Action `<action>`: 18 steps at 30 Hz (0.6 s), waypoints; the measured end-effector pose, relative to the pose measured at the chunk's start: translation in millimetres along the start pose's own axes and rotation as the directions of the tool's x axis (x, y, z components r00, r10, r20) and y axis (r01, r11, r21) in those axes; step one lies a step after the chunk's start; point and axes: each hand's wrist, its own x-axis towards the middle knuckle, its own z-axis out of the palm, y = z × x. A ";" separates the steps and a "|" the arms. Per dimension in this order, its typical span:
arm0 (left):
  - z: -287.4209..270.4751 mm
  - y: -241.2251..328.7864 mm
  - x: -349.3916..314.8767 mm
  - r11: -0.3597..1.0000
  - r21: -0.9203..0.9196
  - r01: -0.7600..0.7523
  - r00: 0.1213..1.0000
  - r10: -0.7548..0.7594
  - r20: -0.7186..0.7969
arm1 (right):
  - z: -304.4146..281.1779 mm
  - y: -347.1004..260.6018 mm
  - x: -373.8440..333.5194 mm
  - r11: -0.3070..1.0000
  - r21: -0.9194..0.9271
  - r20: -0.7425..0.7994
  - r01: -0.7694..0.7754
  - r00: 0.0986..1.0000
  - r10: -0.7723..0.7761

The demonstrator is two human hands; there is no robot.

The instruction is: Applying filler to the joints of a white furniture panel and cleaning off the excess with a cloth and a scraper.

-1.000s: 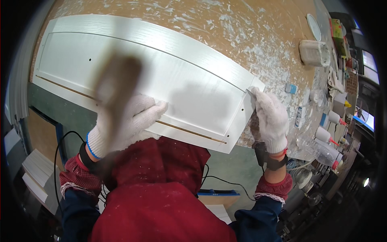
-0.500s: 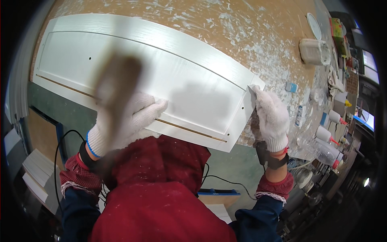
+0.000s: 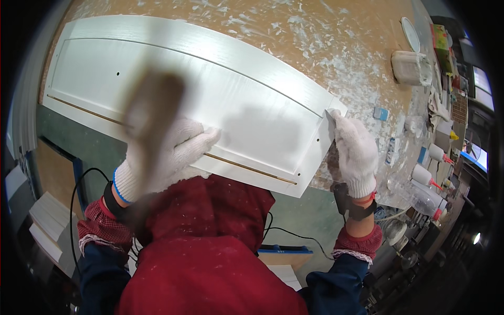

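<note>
A long white cabinet-door-like panel (image 3: 252,123) lies along the table's near edge, with a recessed middle, a narrow brown groove near its close side and several small dark holes. My left hand (image 3: 181,149), in a white knit glove, rests on the panel near that groove, fingers stretched out. A blurred brown shape (image 3: 155,105) close to the lens hides part of this hand. At the panel's right end my gloved right hand (image 3: 356,152) has its fingers bent and closed at the corner. Something thin and grey shows by its fingertips; I cannot tell what it is.
White smears and flakes cover the brown tabletop (image 3: 310,37). Toward the right stand a whitish plastic tub (image 3: 410,68), a small blue block (image 3: 381,113), bottles with red tips (image 3: 422,174) and a clear bottle (image 3: 415,199). Black cables (image 3: 299,237) hang below the table.
Both hands keep their places on the panel. The whole view has shifted only very slightly.
</note>
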 end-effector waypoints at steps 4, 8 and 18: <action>3.6 -1.7 -4.1 0.999 0.038 0.010 1.000 -0.010 -0.006 | 0.4 3.6 0.1 0.997 0.030 0.005 0.065 0.998 -0.065; 0.8 -4.9 -1.6 0.987 0.131 -0.097 0.995 0.101 -0.018 | -1.3 2.3 2.0 0.995 0.055 0.017 0.082 0.996 -0.083; -1.9 -7.0 -1.7 0.976 0.140 -0.165 0.986 0.166 0.003 | 0.0 -2.9 -1.2 0.999 -0.010 -0.002 -0.038 0.999 0.038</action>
